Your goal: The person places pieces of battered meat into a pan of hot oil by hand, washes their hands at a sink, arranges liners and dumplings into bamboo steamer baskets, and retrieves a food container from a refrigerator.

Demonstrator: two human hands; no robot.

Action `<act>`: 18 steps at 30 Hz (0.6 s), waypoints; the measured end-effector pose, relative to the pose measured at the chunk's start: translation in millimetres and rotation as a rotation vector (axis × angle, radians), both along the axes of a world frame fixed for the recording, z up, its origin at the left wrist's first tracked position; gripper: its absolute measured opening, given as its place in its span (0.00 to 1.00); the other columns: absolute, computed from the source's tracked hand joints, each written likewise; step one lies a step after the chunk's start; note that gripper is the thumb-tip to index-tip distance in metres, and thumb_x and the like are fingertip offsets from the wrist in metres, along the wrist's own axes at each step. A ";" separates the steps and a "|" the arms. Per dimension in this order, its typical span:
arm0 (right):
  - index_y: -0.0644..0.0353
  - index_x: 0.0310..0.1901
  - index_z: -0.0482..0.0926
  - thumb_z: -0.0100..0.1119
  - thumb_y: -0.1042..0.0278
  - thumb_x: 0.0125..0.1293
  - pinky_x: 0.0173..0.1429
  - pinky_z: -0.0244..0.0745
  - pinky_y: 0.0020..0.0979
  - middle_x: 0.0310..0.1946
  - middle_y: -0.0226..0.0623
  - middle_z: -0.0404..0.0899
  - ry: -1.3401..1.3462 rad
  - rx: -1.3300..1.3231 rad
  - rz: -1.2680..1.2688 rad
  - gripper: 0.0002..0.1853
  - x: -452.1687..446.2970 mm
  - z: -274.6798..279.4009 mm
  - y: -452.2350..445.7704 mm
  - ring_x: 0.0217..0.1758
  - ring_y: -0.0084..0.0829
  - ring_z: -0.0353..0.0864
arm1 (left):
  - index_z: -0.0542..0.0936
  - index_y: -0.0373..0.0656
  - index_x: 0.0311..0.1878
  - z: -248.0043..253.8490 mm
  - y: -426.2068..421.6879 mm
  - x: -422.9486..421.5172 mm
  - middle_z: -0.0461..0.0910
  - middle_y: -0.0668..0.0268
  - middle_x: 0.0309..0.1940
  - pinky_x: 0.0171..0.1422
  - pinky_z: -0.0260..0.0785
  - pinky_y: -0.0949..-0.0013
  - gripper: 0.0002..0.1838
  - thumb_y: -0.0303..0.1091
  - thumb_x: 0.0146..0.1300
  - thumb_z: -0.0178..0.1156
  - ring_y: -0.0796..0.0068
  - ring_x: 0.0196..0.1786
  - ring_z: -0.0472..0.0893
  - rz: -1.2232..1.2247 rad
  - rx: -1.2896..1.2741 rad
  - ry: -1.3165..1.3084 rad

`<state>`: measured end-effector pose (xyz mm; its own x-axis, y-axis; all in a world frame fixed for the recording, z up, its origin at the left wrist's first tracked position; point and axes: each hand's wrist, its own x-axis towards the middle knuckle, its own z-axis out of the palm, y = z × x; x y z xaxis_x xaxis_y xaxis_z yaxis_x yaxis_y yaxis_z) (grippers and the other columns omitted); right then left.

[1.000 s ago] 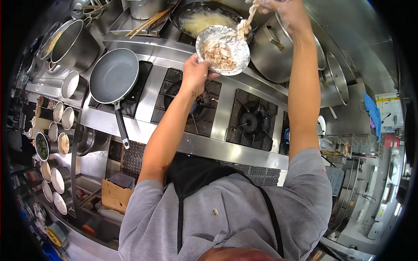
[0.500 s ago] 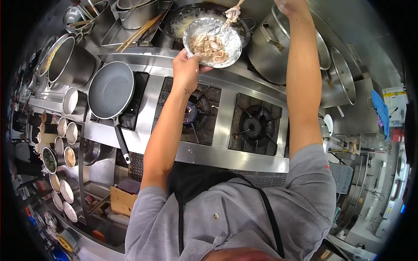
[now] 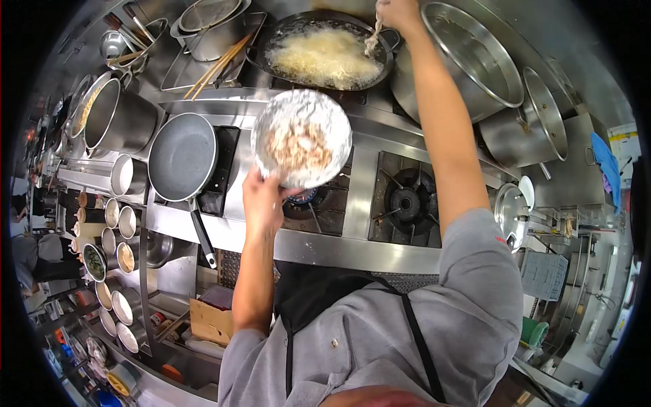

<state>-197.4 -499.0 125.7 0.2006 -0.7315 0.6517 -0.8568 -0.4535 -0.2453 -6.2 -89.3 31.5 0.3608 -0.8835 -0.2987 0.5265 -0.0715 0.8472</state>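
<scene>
My left hand (image 3: 264, 200) grips the near rim of a floury metal bowl (image 3: 332, 136), its thumb at the edge. Pale, flour-coated pieces (image 3: 298, 144) lie inside the bowl. At the top, my right hand (image 3: 400, 13) is closed on a coated strip (image 3: 372, 41), which hangs down over the right side of a wide dark pan. Pale food bubbles and foams in the oil of that pan (image 3: 325, 57). The bowl is held just in front of the pan, above the stove.
A grey frying pan (image 3: 182, 156) rests on the left burner, handle toward me. Large steel pots (image 3: 468, 64) stand at the right and another pot (image 3: 122, 119) at the left. Chopsticks (image 3: 218, 66) lie on a tray. A blue flame burns under the bowl's near edge.
The bowl and my left hand have moved down and left, away from the pan. My right hand has moved left and holds a strip over the pan. More foaming oil shows now.
</scene>
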 end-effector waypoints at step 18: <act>0.55 0.49 0.84 0.59 0.68 0.63 0.57 0.77 0.42 0.51 0.43 0.81 0.178 0.564 -0.407 0.13 9.0 -116.4 -83.2 0.54 0.45 0.81 | 0.74 0.30 0.55 -22.2 162.8 36.1 0.83 0.56 0.44 0.32 0.83 0.71 0.18 0.17 0.61 0.48 0.68 0.37 0.86 0.376 0.226 -0.056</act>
